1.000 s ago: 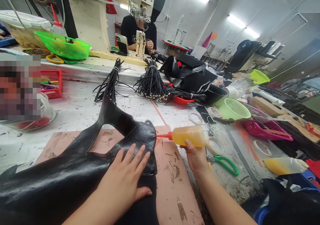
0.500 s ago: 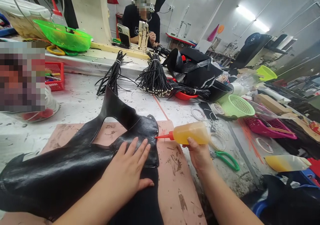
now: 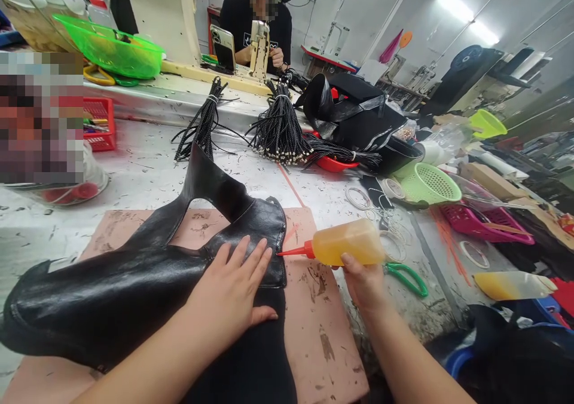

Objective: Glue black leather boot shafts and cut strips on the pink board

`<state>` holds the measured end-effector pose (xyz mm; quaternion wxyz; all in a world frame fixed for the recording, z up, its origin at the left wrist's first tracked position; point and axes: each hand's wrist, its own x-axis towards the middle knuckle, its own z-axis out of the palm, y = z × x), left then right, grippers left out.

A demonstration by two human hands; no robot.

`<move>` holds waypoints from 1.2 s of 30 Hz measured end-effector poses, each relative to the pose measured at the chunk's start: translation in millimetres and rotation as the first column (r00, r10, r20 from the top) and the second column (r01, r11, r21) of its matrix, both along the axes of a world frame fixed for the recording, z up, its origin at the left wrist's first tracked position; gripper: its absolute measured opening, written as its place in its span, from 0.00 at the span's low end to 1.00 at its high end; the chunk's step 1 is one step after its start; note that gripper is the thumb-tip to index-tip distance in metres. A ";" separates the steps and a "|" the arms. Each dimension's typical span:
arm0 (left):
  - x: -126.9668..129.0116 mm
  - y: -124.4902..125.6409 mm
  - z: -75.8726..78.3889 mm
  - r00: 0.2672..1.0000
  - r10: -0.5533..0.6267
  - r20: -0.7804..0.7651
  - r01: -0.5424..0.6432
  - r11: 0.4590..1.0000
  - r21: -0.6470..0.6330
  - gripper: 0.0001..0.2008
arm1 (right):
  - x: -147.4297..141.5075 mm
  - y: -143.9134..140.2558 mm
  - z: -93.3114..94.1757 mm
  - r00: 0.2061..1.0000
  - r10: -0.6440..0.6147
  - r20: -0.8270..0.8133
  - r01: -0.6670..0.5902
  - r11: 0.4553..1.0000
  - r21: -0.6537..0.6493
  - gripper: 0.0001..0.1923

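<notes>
- Under the spread fingers of the left hand [image 3: 231, 293] lies a black leather piece [image 3: 134, 284]; the palm presses flat on it, nothing clasped, fingertips close to the stitched right edge of the piece.
- Beneath the leather sits a pink work mat [image 3: 323, 332], stained with dark patches, bare to the right of those fingers.
- Just right of the left fingertips, the red nozzle of a yellow glue bottle [image 3: 343, 244] touches the leather edge; the bottle lies nearly level.
- The right hand [image 3: 365, 281] grips that bottle from below, fingers curled around its body.
- Just beyond the right fingers lie green-handled scissors [image 3: 406, 275] and loose white rings [image 3: 394, 245] on the table [image 3: 134, 177].
- Farther right of them stand a green basket [image 3: 428, 184] and a pink tray [image 3: 491, 225]; a second glue bottle [image 3: 511, 284] lies on its side.
- Beyond the left fingertips, the leather's strap rises toward bundles of black braided cords [image 3: 280, 132].
- Farthest off, a person [image 3: 255, 24] in a black top sits at a sewing machine [image 3: 259, 48].
</notes>
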<state>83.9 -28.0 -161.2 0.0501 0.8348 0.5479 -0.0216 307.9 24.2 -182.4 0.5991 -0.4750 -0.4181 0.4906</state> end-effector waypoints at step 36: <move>5.3 1.7 13.6 0.999 -0.031 -0.034 0.025 0.988 -0.154 0.61 | 18.5 -57.8 -14.1 0.995 -0.098 0.014 0.099 0.990 -0.101 0.30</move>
